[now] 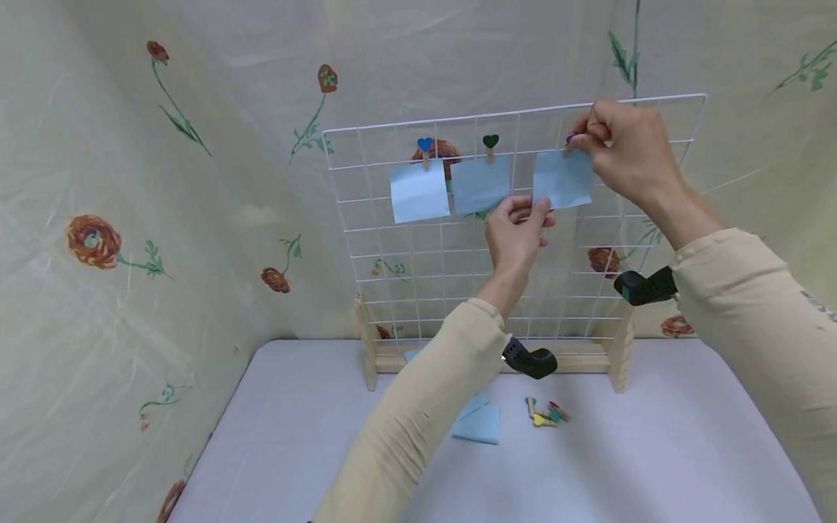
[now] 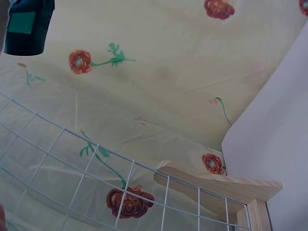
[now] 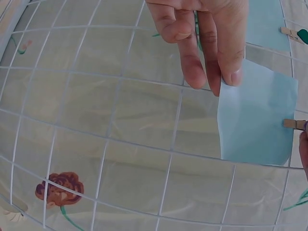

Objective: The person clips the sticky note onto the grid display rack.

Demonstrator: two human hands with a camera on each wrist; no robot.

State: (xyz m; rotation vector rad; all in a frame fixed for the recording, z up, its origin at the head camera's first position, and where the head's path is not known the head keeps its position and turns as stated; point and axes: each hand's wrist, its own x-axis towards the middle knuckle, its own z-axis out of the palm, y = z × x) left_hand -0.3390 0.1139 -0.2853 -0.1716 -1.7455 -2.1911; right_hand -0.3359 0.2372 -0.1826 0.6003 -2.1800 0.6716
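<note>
My right hand (image 1: 631, 149) pinches a small wooden clothespin (image 3: 294, 124) with a purple top, set on the upper edge of a light blue paper square (image 1: 561, 181). At that paper's lower left corner, my left hand (image 1: 515, 236) pinches it between thumb and fingers. The paper lies against a white wire grid panel (image 1: 418, 266). Left of it hang two more blue paper squares (image 1: 421, 192), one under a blue heart clothespin (image 1: 426, 149), the other under a dark green heart clothespin (image 1: 490, 145). The left wrist view shows mostly grid and backdrop.
Wooden feet (image 1: 621, 349) support the grid on a white-covered table (image 1: 294, 436). Several loose clothespins (image 1: 546, 414) lie in front, beside a stack of blue papers (image 1: 476, 425). A flowered cloth (image 1: 216, 196) hangs behind. Black wrist devices (image 1: 531, 359) stick out below my sleeves.
</note>
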